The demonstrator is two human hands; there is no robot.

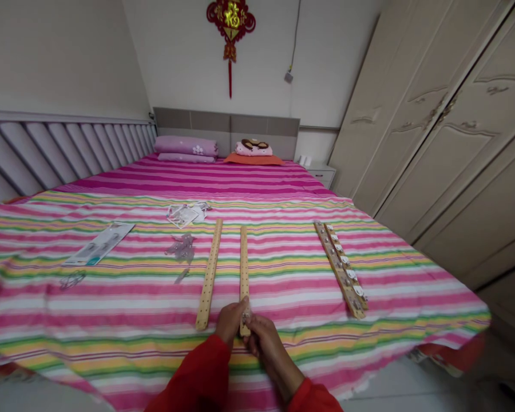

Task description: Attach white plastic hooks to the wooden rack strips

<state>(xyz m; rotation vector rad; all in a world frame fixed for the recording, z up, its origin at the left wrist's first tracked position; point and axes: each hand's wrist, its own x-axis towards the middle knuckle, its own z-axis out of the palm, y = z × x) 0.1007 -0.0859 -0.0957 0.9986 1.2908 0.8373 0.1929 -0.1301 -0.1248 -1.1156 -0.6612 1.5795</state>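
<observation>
A narrow wooden strip with rows of holes (244, 257) lies lengthwise on the striped cloth. My left hand (230, 320) is closed on its near end from the left, thumb on top. My right hand (262, 335) is closed at the same end from the right, its fingertips at a small shiny piece (245, 316) on the strip. Whether the right fingers grip that piece or the strip is too small to tell. Left of my hands lies a second holed strip (210, 274), with nothing fixed on it.
Two strips bearing metal and white pieces (339, 266) lie at the right. Leftward are small greyish parts (182, 249), plastic packaging (189, 214), a flat pack (100, 245) and wire-like pieces (72, 279). Folded bedding (186, 146) and a wardrobe (446, 126) stand beyond.
</observation>
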